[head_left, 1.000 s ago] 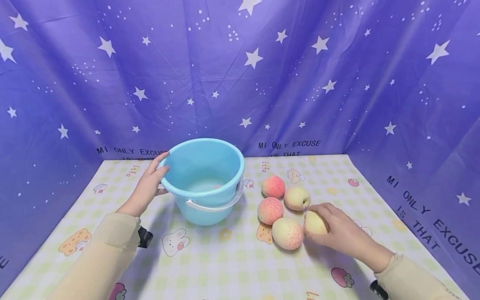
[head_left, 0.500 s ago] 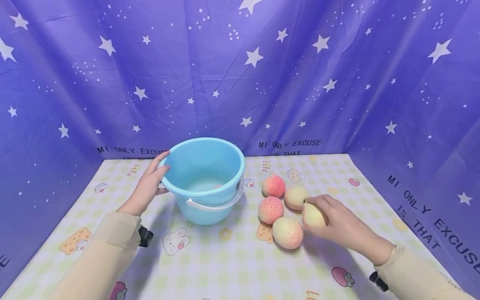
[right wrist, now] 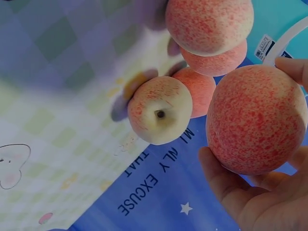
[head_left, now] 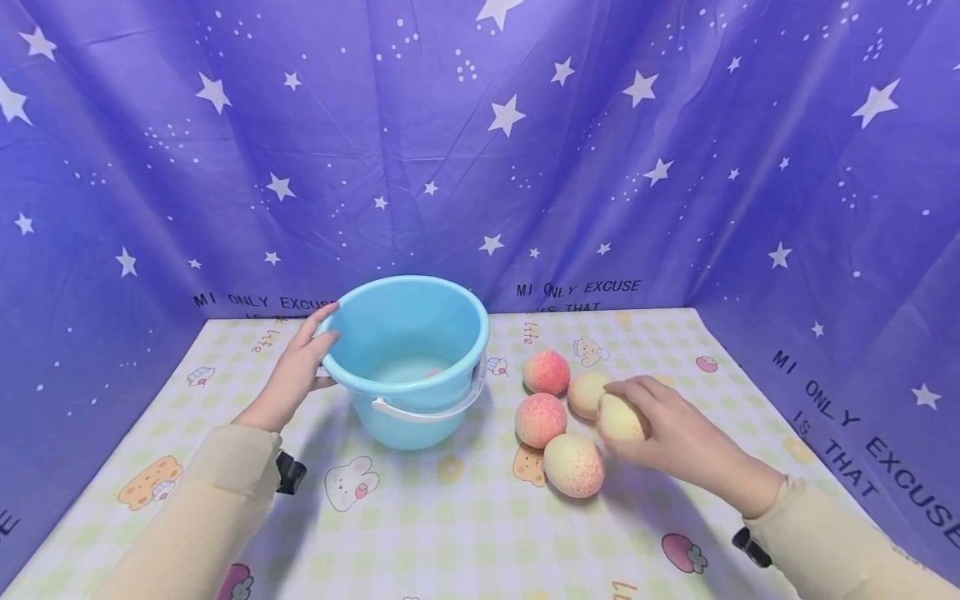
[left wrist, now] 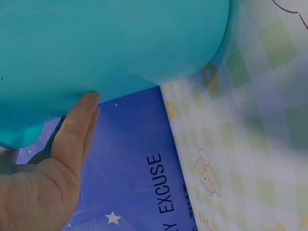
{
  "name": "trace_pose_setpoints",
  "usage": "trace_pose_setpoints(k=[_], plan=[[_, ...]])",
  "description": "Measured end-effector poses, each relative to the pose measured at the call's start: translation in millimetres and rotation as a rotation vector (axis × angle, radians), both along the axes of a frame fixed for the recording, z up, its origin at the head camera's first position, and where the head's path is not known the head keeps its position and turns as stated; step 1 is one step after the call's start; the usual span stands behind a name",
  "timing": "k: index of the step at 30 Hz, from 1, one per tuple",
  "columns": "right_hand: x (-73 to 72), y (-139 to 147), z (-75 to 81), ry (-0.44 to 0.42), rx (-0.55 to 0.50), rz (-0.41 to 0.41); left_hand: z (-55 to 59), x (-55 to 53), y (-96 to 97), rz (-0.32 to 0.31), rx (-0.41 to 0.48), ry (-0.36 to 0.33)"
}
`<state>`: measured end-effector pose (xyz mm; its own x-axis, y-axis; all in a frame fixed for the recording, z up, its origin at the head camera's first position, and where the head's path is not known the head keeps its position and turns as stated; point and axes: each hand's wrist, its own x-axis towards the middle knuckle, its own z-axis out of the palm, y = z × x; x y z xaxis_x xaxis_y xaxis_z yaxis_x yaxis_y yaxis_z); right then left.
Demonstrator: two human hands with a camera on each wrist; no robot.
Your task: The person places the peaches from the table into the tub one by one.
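Observation:
A light blue bucket [head_left: 408, 429] stands left of centre on the table. My left hand [head_left: 288, 375] grips its left rim, with fingertips over the edge and other fingers [left wrist: 74, 130] against the outer wall. On the right, my right hand [head_left: 675, 433] holds a peach [head_left: 621, 419] between thumb and fingers; its pale side faces the head view and its red-speckled side fills the right wrist view. Close by sit a pale peach [head_left: 587, 394], partly overlapped by the held one, two redder peaches [head_left: 541, 421] and a pale pink-speckled peach [head_left: 574, 465].
The bucket's white handle [head_left: 427, 414] hangs down on its near right side. A small pink patch [head_left: 435, 372] shows inside on the bottom. A checked cloth [head_left: 420, 542] covers the table, and a purple star-printed curtain [head_left: 420, 150] rises behind and at both sides.
My right hand has raised the peach and shifted it slightly left, so it now overlaps the pale peach behind. The left hand and the bucket have stayed put.

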<state>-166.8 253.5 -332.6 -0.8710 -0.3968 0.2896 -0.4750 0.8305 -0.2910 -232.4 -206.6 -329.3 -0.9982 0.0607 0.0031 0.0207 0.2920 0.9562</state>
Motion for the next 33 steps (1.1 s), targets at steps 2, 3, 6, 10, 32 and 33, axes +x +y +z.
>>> trace_pose_setpoints(k=[2,3,6,10,32,33], plan=[[-0.9,-1,1.3,-0.002,-0.003,0.005,-0.3,-0.3,0.0,0.000,0.001,0.001],[-1.3,-2,1.9,-0.004,-0.004,0.007,-0.3,-0.3,0.0,0.001,0.000,0.001],[-3.2,-4,3.5,-0.007,-0.009,0.010,0.0,-0.3,0.2,0.002,0.000,-0.001],[-6.0,-7,5.7,-0.008,-0.021,0.013,0.8,-0.3,1.1,0.004,0.001,-0.008],[-17.9,-30,24.9,0.002,-0.114,0.029,1.0,0.5,0.9,0.003,0.010,-0.013],[-18.4,-31,25.8,-0.005,-0.117,0.027,1.0,0.7,0.9,0.003,0.012,-0.011]])
